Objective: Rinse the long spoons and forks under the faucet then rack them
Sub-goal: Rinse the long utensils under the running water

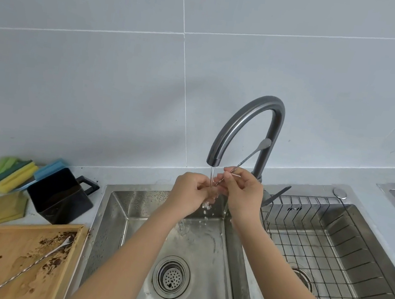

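Nearest, on the wooden tray (pixel 8 262) at the person's left, one long spoon (pixel 30 267) lies untouched among brown crumbs, bowl toward the sink, handle toward the person. Beyond it, over the left basin (pixel 115 214), both hands meet under the running faucet (pixel 246 121). The right hand (pixel 243 194) pinches a long utensil (pixel 252 155) by its thin stem, fingers closed on it; its long axis slants up and away to the right, flat end high against the faucet's riser. The left hand (pixel 190 189) is curled at the lower end in the stream; whether it grips cannot be told. The wire rack (pixel 330 246) sits in the right basin, just beside the right hand, which likely suits racking; the faucet's riser stands between. A fork (pixel 278 194) already leans at the rack's far-left corner
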